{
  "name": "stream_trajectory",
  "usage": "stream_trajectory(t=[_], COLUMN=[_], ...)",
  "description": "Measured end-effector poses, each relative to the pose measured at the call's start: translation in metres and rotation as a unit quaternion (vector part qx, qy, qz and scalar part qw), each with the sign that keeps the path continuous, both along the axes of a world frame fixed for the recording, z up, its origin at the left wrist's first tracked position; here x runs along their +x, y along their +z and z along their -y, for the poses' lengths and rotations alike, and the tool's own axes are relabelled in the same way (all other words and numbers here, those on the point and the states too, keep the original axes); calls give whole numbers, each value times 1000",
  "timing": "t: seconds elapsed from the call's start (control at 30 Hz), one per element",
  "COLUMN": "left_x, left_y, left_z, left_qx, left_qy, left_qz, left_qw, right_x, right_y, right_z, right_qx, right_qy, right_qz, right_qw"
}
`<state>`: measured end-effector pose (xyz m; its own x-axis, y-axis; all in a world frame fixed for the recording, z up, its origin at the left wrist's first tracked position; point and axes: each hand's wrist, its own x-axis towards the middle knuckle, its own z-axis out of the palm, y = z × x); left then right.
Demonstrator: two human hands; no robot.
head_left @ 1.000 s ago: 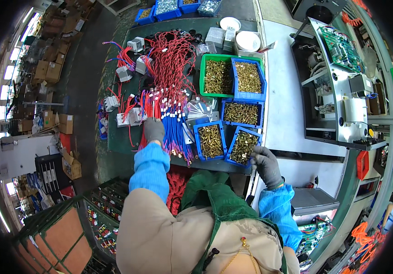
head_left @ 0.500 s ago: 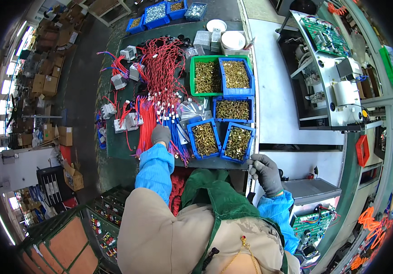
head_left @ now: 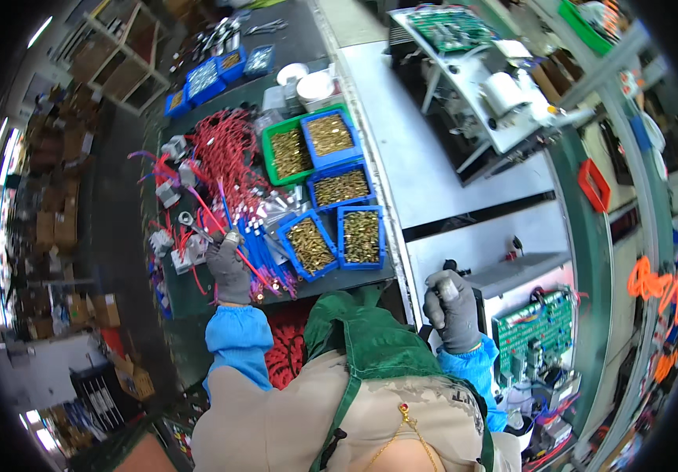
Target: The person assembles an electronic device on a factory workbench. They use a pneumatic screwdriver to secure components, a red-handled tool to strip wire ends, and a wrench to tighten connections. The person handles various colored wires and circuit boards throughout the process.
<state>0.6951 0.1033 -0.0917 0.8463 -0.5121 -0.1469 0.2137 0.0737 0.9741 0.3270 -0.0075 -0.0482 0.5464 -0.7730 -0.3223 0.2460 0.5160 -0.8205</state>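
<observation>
Where half a second ago it hung open beside the bench, the right hand (head_left: 453,311) is now raised and curled shut around a small pale part (head_left: 447,289). Meanwhile the left hand (head_left: 229,269) stays closed on a red wire (head_left: 214,224) among the wires (head_left: 229,149) ahead of it. Between the hands, nearer the left, two blue bins (head_left: 337,236) hold brass terminals (head_left: 362,234). Beyond them, another blue bin (head_left: 341,186) and a green tray (head_left: 288,152) hold more.
</observation>
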Motion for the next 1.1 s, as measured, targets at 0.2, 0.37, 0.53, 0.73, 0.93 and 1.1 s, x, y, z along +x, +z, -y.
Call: stream_trajectory(t=[0.2, 0.37, 0.53, 0.73, 0.93, 1.1], left_x=[-122, -272, -402, -496, -537, -542], left_y=[76, 111, 133, 127, 122, 113], left_z=[78, 93, 56, 6, -7, 5], left_qx=[-59, -32, -1, -17, 14, 43], left_qy=[-328, -624, -828, -915, -900, -924], left_qz=[14, 39, 7, 188, 9, 54], left_qw=[943, 780, 560, 356, 435, 376], right_x=[-59, -143, -218, -269, -289, -282], right_y=[67, 76, 92, 102, 58, 26], right_z=[-50, -121, -179, -239, -271, -278], right_qx=[42, -30, -39, -10, -65, 4], right_qy=[-93, -278, -425, -457, -614, -627], right_qz=[-21, 23, -57, -108, 60, 138], right_qw=[995, 960, 902, 883, 784, 766])
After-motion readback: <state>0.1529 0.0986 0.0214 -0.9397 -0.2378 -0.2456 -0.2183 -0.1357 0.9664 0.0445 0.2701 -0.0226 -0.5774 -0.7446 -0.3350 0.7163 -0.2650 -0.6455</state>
